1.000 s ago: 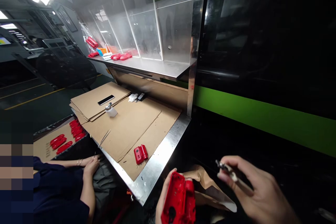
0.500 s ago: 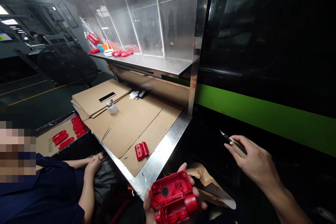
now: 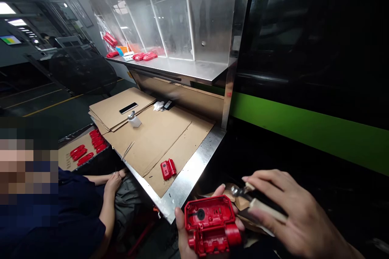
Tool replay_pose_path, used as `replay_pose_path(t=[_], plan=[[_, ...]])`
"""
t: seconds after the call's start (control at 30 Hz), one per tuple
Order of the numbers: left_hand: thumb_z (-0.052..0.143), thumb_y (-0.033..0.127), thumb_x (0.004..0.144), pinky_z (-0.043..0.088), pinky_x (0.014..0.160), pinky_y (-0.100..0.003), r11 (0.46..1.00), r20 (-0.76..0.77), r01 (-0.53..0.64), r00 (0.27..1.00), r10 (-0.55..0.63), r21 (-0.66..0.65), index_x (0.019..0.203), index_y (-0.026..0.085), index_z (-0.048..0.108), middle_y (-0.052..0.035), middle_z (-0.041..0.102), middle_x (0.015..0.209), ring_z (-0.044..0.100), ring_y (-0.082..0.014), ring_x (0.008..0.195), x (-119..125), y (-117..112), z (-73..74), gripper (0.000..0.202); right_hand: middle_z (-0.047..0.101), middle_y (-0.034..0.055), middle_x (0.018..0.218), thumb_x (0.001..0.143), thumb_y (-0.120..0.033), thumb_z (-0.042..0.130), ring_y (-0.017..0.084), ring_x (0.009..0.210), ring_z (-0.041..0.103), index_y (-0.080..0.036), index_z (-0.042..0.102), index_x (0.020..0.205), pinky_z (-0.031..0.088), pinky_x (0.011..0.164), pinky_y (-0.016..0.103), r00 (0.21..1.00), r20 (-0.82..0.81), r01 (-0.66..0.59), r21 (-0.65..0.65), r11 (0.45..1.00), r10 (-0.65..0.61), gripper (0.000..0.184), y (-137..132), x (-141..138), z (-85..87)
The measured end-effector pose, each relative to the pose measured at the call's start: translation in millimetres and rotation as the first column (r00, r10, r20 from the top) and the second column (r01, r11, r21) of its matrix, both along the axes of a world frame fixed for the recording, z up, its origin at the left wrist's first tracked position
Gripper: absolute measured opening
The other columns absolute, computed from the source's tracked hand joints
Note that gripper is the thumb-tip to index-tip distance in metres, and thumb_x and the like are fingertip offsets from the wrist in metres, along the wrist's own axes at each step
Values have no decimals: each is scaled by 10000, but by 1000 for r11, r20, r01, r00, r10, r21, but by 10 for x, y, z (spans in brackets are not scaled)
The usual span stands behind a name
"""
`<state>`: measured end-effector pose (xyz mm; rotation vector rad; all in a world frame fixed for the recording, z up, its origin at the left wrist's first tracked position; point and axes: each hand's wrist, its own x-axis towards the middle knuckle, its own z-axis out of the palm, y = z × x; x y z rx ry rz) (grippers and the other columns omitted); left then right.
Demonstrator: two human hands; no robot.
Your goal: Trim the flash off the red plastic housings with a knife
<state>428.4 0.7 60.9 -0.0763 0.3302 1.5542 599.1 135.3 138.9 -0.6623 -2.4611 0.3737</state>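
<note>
My left hand [image 3: 182, 232] is closed round a red plastic housing [image 3: 212, 236], its hollow inside facing up. A round black spot shows in its larger compartment, and a ribbed cylindrical end sticks out at the right. Just right of the housing, my right hand [image 3: 299, 210] grips a pair of pliers [image 3: 264, 210] with cream handles. The handles are spread apart; the metal jaws look blurred and point left, close to the housing's upper right corner but apart from it. My left palm is hidden beneath the housing.
Another red housing [image 3: 168, 169] lies on the cardboard-covered table [image 3: 173, 137], with tweezers [image 3: 128, 150], a dispenser bottle [image 3: 134, 120] and a phone [image 3: 128, 108] farther back. A co-worker [image 3: 75, 210] sits at the left, hands together. Brown paper [image 3: 243, 203] lies behind my hands.
My right hand has brought the pliers left and down, close to the housing. The housing in my left hand has shifted slightly right in the view. The camera has turned a little left.
</note>
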Motion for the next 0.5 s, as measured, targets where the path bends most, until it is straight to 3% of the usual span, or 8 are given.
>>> replay_pose_path(t=[0.13,0.23,0.37,0.5], plan=[[453,721,882,426,1049,-513,994,-97,-105,990,107,22,1413,140,522,-215,647,1241,577,-380,1193,31,37,-109,789,695,36,1049,875,-399,696,196,906,614,-179,632,1189,509,798,336,983,17,-185,71,980,185,389,-140,-231,175],[438,697,906,394,1096,-501,995,-67,-93,993,96,46,1393,164,549,-195,641,1272,544,-372,1252,56,74,-93,730,702,15,1044,874,-409,703,192,898,603,-170,653,1178,464,830,364,975,87,-213,84,973,206,390,-177,-347,183],[558,713,835,395,1105,-517,998,-17,-27,999,28,51,1200,145,704,-185,675,1210,551,-396,1234,91,91,-9,691,684,33,1041,933,-398,613,214,929,580,-164,652,1190,408,860,404,967,144,-216,42,975,208,350,-199,-427,103],[608,672,828,401,1106,-538,1000,20,-26,999,26,11,1078,171,763,-165,700,1150,569,-395,1212,114,70,53,581,673,38,1055,965,-396,567,221,946,563,-165,638,1210,373,861,409,961,166,-229,30,973,221,344,-217,-440,58]])
